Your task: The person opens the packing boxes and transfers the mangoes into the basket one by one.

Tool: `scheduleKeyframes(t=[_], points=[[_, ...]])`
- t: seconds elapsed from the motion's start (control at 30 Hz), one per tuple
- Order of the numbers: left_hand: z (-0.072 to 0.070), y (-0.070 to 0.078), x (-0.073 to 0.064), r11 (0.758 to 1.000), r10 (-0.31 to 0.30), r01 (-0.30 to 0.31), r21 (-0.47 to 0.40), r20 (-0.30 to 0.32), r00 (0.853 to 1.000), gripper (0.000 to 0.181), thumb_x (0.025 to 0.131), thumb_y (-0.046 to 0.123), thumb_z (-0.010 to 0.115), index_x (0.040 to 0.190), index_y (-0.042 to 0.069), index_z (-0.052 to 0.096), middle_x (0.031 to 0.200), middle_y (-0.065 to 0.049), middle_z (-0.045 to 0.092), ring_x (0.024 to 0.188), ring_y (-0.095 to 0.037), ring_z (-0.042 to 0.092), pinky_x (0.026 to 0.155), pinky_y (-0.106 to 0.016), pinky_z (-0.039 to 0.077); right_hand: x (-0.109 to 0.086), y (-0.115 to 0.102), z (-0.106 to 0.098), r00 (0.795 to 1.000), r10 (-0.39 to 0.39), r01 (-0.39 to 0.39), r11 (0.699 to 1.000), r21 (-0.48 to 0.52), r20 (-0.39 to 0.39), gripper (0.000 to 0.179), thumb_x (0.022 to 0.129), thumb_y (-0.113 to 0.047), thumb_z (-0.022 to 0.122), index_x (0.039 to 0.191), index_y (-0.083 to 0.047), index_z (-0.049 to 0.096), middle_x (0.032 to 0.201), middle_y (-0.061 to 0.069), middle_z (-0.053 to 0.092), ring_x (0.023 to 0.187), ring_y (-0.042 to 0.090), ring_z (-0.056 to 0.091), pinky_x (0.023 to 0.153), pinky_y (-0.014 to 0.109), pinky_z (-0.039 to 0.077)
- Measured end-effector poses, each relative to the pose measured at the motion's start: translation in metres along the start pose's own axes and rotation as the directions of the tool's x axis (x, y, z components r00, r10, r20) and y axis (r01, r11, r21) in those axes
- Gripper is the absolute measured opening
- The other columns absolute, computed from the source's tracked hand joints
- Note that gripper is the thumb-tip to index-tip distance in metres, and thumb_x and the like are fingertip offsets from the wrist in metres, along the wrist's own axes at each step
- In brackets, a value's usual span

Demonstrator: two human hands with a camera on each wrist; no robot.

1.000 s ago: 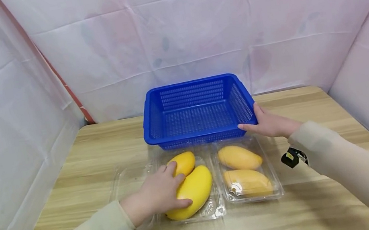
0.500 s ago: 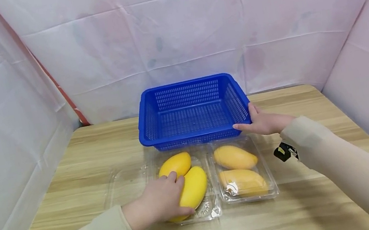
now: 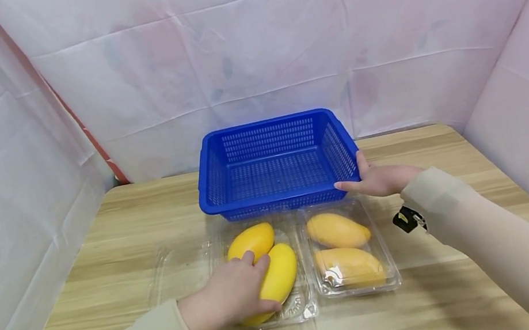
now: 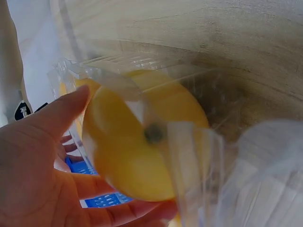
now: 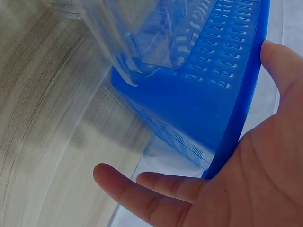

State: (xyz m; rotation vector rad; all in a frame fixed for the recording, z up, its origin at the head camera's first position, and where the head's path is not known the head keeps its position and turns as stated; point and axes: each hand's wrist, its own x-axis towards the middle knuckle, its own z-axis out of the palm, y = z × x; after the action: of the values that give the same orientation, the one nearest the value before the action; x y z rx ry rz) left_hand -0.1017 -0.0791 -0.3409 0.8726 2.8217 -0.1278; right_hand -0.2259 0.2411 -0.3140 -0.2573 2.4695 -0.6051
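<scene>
In the head view, my left hand [image 3: 229, 296] lies over the nearer yellow mango [image 3: 283, 270], which sits in an open clear plastic clamshell box [image 3: 301, 305]. From the left wrist view, thumb and fingers curve round this mango [image 4: 137, 165] at its stem end. A second yellow mango [image 3: 251, 241] lies just behind it in the same box. At the front right corner of a blue plastic basket [image 3: 270, 201], my right hand [image 3: 385, 178] touches the rim. The right wrist view shows its fingers [image 5: 142, 196] extended along the outside of the basket.
To the right stands a lidded clear box [image 3: 391, 281] with two paler mangoes [image 3: 338, 229] inside. The open box's clear lid [image 3: 182, 272] lies flat on the left. Pale cloth walls [image 3: 265, 42] close off the back and sides of the wooden table [image 3: 114, 242].
My left fingers have drawn off the rear mango, which shows more fully now and has shifted slightly left. The left hand stays over the nearer mango. The right hand keeps its place on the basket.
</scene>
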Motion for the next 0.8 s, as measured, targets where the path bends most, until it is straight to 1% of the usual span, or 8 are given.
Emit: scheduleKeyframes(t=[0.07,0.13,0.23,0.33,0.4,0.5,0.6,0.8], points=[[-0.001,-0.002,0.002,1.000,-0.004,0.005,0.029,-0.025,1.000,0.077,0.076,0.067,0.057,0.126,0.009,0.056,0.111,-0.015,0.057,0.089,-0.028,0.057,0.063,-0.041,0.050,0.000,0.000,0.000,1.000,0.000,0.000,1.000,0.005,0.005,0.114,0.086,-0.071,0.033,0.131,0.008,-0.035,0.142,0.035,-0.025,0.132,0.051,-0.006,0.103,0.062,0.007],[-0.003,-0.005,0.006,0.998,-0.012,0.016,0.065,-0.054,0.998,0.070,0.080,0.066,0.055,0.121,0.010,0.059,0.106,-0.012,0.057,0.089,-0.027,0.055,0.061,-0.041,0.050,0.000,0.000,0.000,1.000,0.001,-0.001,1.000,0.006,0.010,0.114,0.086,-0.072,0.032,0.131,0.008,-0.036,0.141,0.035,-0.026,0.132,0.051,-0.005,0.103,0.062,0.007],[-0.004,-0.011,0.013,0.995,-0.035,0.044,0.091,-0.096,0.995,0.052,0.086,0.055,0.055,0.114,0.011,0.062,0.097,-0.010,0.054,0.082,-0.024,0.052,0.055,-0.038,0.048,0.001,0.000,0.000,1.000,-0.004,0.004,1.000,0.006,0.012,0.115,0.086,-0.072,0.032,0.131,0.008,-0.036,0.141,0.035,-0.027,0.132,0.052,-0.005,0.103,0.062,0.007],[-0.004,-0.018,0.019,0.993,-0.057,0.067,0.096,-0.110,0.992,0.040,0.089,0.044,0.057,0.114,0.012,0.061,0.091,-0.009,0.050,0.074,-0.023,0.048,0.052,-0.036,0.046,0.002,0.002,0.001,1.000,-0.012,0.012,1.000,0.006,0.011,0.113,0.087,-0.071,0.032,0.131,0.008,-0.036,0.140,0.034,-0.029,0.132,0.051,-0.006,0.103,0.062,0.007],[-0.003,-0.023,0.023,0.992,-0.065,0.075,0.099,-0.104,0.993,0.039,0.089,0.040,0.059,0.119,0.013,0.059,0.089,-0.009,0.048,0.070,-0.022,0.047,0.049,-0.035,0.045,0.003,0.003,0.002,1.000,-0.017,0.017,1.000,0.009,0.007,0.112,0.087,-0.070,0.032,0.130,0.009,-0.036,0.140,0.035,-0.029,0.132,0.052,-0.006,0.103,0.063,0.007],[-0.002,-0.029,0.027,0.991,-0.079,0.085,0.105,-0.063,0.995,0.046,0.089,0.039,0.060,0.127,0.015,0.054,0.093,-0.010,0.050,0.066,-0.021,0.049,0.048,-0.034,0.045,0.004,0.005,0.005,1.000,-0.020,0.020,0.999,0.025,0.003,0.112,0.087,-0.070,0.032,0.131,0.009,-0.035,0.140,0.035,-0.028,0.132,0.052,-0.006,0.102,0.063,0.007],[0.000,-0.034,0.030,0.991,-0.086,0.088,0.097,-0.021,0.996,0.051,0.087,0.039,0.062,0.131,0.015,0.050,0.099,-0.012,0.053,0.064,-0.021,0.053,0.047,-0.035,0.045,0.004,0.006,0.008,1.000,-0.023,0.023,0.999,0.036,0.008,0.114,0.086,-0.071,0.032,0.131,0.010,-0.035,0.140,0.036,-0.027,0.132,0.053,-0.006,0.102,0.063,0.008],[-0.001,-0.038,0.039,0.992,-0.080,0.078,0.096,0.021,0.997,0.059,0.086,0.042,0.064,0.135,0.014,0.046,0.108,-0.014,0.058,0.073,-0.024,0.060,0.052,-0.038,0.049,0.002,0.004,0.005,0.998,-0.059,0.060,0.998,0.026,-0.033,0.113,0.087,-0.069,0.034,0.131,0.011,-0.033,0.141,0.037,-0.025,0.132,0.052,-0.002,0.103,0.063,0.009]])
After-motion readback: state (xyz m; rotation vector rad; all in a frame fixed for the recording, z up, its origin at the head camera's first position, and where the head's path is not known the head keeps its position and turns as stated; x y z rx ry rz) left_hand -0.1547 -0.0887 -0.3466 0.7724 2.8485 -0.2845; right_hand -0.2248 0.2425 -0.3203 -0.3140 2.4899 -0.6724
